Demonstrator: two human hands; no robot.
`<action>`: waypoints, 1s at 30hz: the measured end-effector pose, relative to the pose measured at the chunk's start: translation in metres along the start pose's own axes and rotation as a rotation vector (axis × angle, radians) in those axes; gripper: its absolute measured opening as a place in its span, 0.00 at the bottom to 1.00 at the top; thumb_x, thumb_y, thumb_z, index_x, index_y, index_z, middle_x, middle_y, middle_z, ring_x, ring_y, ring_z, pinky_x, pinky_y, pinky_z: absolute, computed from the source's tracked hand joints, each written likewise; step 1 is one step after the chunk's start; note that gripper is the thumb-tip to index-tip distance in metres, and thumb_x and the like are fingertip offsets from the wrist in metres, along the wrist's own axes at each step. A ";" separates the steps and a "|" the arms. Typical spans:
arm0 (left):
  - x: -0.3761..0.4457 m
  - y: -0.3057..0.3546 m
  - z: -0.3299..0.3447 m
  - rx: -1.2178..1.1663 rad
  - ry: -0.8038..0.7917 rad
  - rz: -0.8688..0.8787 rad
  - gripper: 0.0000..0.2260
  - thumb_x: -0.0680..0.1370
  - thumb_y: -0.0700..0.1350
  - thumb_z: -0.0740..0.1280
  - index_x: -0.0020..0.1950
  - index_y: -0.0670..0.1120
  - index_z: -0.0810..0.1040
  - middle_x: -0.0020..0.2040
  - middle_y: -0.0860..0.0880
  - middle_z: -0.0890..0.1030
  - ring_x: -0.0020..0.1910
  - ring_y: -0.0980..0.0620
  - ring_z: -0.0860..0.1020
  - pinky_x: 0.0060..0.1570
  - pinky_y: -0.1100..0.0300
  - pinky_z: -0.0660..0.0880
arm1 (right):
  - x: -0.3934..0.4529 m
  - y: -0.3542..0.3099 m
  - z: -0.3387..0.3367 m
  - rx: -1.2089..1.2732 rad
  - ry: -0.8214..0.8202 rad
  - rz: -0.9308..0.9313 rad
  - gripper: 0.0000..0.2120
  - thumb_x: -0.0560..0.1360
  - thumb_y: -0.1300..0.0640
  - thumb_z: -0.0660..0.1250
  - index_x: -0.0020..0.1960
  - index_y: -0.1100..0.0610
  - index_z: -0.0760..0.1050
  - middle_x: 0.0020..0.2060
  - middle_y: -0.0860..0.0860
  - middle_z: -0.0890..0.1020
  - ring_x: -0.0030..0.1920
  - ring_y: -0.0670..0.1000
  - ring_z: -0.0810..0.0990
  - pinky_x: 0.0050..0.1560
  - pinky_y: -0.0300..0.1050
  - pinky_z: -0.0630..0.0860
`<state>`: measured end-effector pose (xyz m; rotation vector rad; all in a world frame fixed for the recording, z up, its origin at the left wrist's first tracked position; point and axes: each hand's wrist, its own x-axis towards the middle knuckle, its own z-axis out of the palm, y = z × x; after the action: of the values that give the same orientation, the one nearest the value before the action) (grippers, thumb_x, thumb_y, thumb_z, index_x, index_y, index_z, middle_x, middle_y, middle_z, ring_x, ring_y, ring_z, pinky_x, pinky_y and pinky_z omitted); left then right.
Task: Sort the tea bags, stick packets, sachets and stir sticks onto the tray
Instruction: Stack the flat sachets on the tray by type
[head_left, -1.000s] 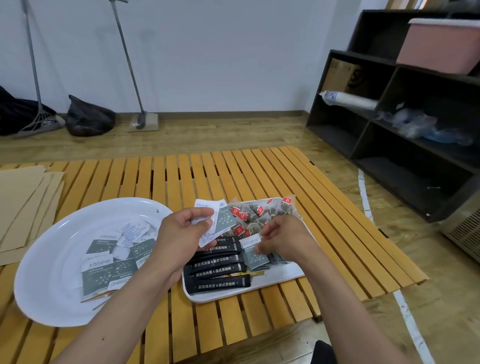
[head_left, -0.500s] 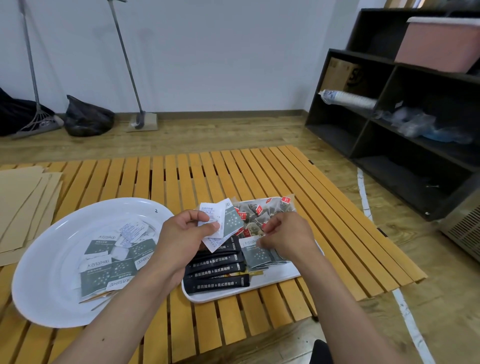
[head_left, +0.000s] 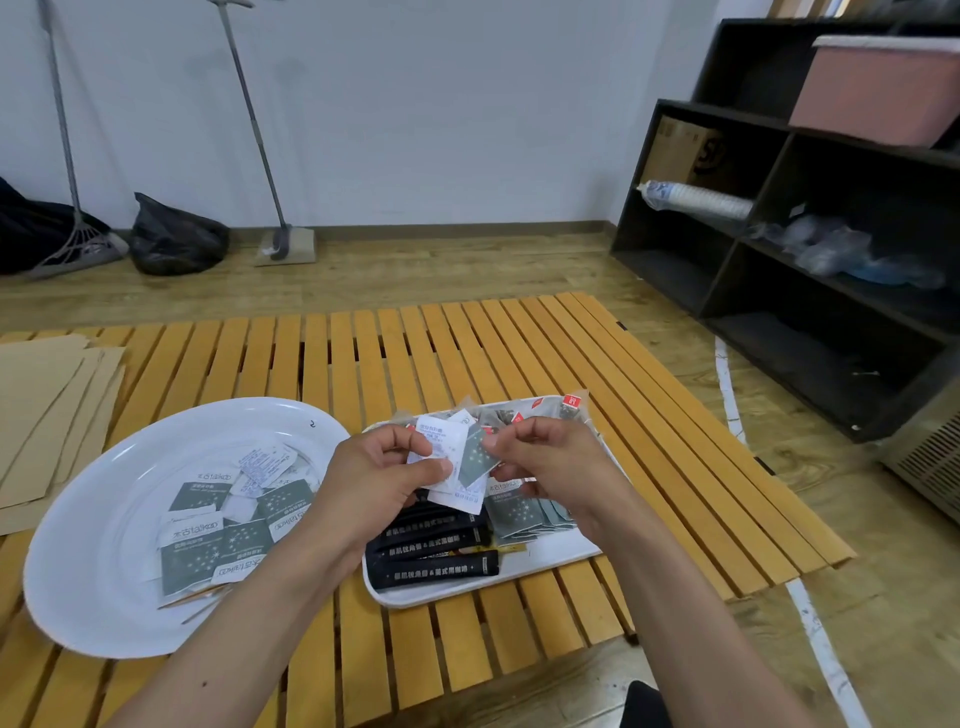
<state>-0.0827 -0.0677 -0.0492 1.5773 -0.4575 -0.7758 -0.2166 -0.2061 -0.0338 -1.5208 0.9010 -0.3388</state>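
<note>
Slatted table (head_left: 415, 358): hands' grip on sachets (head_left: 457, 457) hides tray (head_left: 545, 564).

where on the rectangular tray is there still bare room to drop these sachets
Little. The rectangular tray shows bare white only along its near-right edge, beside the black stick packets and below the grey-green sachets. The far end is packed with tea bags; both hands cover the middle.

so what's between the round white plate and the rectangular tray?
In the head view, the left hand and its forearm cover most of the gap between plate and tray; otherwise only bare table slats.
</note>
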 end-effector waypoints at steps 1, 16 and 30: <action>-0.001 0.001 0.001 0.005 0.002 0.006 0.09 0.72 0.34 0.77 0.43 0.43 0.79 0.35 0.50 0.85 0.25 0.58 0.79 0.25 0.67 0.74 | 0.001 0.001 -0.003 -0.008 -0.001 0.008 0.12 0.74 0.56 0.76 0.54 0.60 0.82 0.45 0.51 0.88 0.37 0.45 0.84 0.39 0.40 0.77; 0.009 -0.005 -0.004 0.001 0.131 0.034 0.09 0.72 0.37 0.77 0.45 0.45 0.79 0.35 0.51 0.84 0.26 0.56 0.75 0.32 0.62 0.74 | 0.008 0.015 -0.045 -0.308 0.087 0.247 0.05 0.71 0.65 0.77 0.46 0.64 0.84 0.40 0.59 0.88 0.31 0.48 0.83 0.26 0.38 0.72; 0.007 -0.007 -0.002 0.034 0.102 0.014 0.10 0.71 0.38 0.78 0.46 0.45 0.79 0.43 0.47 0.87 0.31 0.52 0.76 0.35 0.60 0.75 | 0.015 0.017 -0.025 -0.537 0.062 0.093 0.07 0.67 0.61 0.82 0.42 0.54 0.86 0.39 0.48 0.85 0.39 0.46 0.83 0.36 0.40 0.79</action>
<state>-0.0772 -0.0702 -0.0579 1.6359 -0.4091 -0.6761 -0.2302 -0.2330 -0.0491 -1.9556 1.1688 -0.0750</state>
